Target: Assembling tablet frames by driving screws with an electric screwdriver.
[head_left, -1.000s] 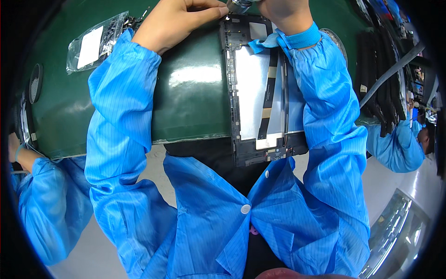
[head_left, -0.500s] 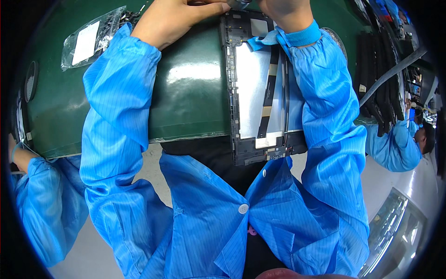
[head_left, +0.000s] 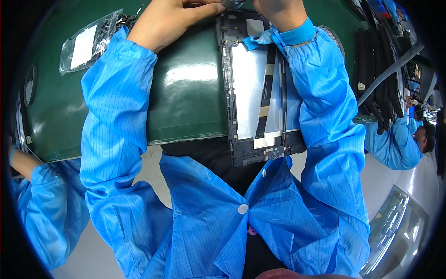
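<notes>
An opened tablet-like device with a black frame, a silver plate and a dark ribbon cable lies lengthwise, its near end overhanging the table edge. At its far left corner, my left hand has thumb and finger drawn together against a rounded grey metallic piece. The top of the picture cuts that piece off, so its kind is unclear. My right hand is over the device's far end; its fingers are out of the picture. A blue wrist strap circles that wrist, its loose end hanging over the device.
A clear bag with a white label and small black parts lies on the green table at far left. Black strip-like parts and a grey hose are at right. Blue-sleeved people sit at left and right.
The device's far end has shifted slightly left, and both my hands with it. The near end has hardly moved. The arm of the person at left has shifted a little.
</notes>
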`<move>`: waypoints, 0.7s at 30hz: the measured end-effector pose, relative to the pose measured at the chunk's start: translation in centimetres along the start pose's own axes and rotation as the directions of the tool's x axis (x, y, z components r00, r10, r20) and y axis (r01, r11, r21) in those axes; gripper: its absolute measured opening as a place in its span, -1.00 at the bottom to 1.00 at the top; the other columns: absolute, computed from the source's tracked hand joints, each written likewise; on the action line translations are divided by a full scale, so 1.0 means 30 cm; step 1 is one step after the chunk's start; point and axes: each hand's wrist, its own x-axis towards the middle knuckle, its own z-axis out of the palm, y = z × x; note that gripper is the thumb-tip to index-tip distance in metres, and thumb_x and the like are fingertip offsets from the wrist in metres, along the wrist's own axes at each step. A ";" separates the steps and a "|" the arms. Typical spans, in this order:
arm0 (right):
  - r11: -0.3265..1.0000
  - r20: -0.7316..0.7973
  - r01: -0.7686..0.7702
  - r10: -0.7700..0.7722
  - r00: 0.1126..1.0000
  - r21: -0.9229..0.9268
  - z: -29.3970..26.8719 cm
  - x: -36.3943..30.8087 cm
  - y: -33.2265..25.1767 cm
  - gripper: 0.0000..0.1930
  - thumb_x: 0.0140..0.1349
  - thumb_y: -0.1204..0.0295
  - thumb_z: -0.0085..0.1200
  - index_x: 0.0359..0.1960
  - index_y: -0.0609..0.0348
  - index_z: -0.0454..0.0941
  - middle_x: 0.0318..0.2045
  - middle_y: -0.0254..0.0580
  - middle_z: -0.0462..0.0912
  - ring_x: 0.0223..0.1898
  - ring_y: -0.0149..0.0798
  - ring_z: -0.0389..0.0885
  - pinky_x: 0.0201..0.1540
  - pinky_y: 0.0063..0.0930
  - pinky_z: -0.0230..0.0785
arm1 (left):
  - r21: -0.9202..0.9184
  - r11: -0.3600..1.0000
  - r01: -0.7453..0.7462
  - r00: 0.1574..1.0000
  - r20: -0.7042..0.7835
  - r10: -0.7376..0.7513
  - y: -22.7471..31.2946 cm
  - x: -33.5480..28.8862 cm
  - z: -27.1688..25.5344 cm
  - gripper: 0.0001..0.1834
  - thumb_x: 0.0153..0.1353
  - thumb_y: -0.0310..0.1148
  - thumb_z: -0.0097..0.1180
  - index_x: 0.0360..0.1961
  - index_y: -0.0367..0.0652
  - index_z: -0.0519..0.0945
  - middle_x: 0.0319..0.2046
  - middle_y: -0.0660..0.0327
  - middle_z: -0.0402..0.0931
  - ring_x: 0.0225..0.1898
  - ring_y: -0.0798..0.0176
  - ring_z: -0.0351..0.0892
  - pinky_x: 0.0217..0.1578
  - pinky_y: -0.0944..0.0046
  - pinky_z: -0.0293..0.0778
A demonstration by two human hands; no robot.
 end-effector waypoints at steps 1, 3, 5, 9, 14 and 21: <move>0.999 0.029 0.030 -0.030 0.999 0.013 -0.001 0.000 0.003 -0.78 0.30 0.39 0.10 -0.28 0.39 0.54 -0.50 -0.20 0.53 -0.73 -0.42 0.44 -0.70 -0.54 0.30 | 0.001 1.000 0.000 1.000 0.000 0.000 0.000 -0.001 0.000 -0.81 0.22 -0.45 0.26 -0.25 -0.40 0.71 -0.41 0.12 0.70 -0.38 0.40 0.56 -0.29 0.37 0.49; 0.998 0.059 0.059 -0.061 0.996 0.031 0.006 0.000 0.005 -0.78 0.30 0.40 0.11 -0.29 0.39 0.54 -0.50 -0.20 0.52 -0.74 -0.42 0.44 -0.71 -0.54 0.29 | 0.001 1.000 0.014 1.000 -0.006 -0.014 0.000 -0.005 -0.002 -0.82 0.22 -0.45 0.25 -0.25 -0.40 0.70 -0.42 0.13 0.69 -0.38 0.40 0.56 -0.30 0.37 0.49; 1.000 0.021 0.031 -0.031 0.999 -0.001 0.029 0.000 0.006 -0.80 0.29 0.42 0.12 -0.35 0.37 0.53 -0.55 -0.22 0.51 -0.75 -0.42 0.42 -0.72 -0.54 0.27 | 0.014 1.000 0.008 1.000 -0.010 -0.007 -0.014 -0.010 -0.010 -0.82 0.22 -0.46 0.24 -0.26 -0.40 0.70 -0.42 0.13 0.69 -0.39 0.40 0.56 -0.30 0.37 0.48; 0.999 -0.004 0.013 -0.013 1.000 -0.049 0.007 0.011 -0.018 -0.80 0.29 0.42 0.11 -0.40 0.35 0.52 -0.60 -0.24 0.50 -0.76 -0.42 0.41 -0.72 -0.53 0.26 | 0.013 0.999 -0.034 0.999 0.011 0.034 0.000 0.013 0.000 -0.83 0.22 -0.48 0.23 -0.26 -0.40 0.70 -0.43 0.14 0.69 -0.39 0.41 0.55 -0.30 0.37 0.48; 1.000 0.026 0.012 -0.012 1.000 -0.018 0.023 0.009 0.006 -0.80 0.29 0.44 0.10 -0.43 0.33 0.51 -0.62 -0.26 0.48 -0.76 -0.42 0.41 -0.73 -0.53 0.25 | 0.032 0.999 0.002 1.000 -0.003 -0.002 -0.010 -0.007 -0.009 -0.84 0.21 -0.48 0.22 -0.26 -0.40 0.70 -0.42 0.14 0.69 -0.39 0.41 0.55 -0.30 0.37 0.48; 0.999 -0.047 0.015 -0.017 0.999 -0.048 0.038 -0.001 -0.025 -0.83 0.29 0.44 0.10 -0.35 0.35 0.53 -0.53 -0.22 0.49 -0.75 -0.41 0.42 -0.72 -0.51 0.26 | 0.018 0.999 -0.041 0.999 0.001 0.041 -0.010 0.002 -0.004 -0.83 0.21 -0.48 0.23 -0.25 -0.39 0.70 -0.41 0.13 0.69 -0.38 0.40 0.56 -0.29 0.37 0.48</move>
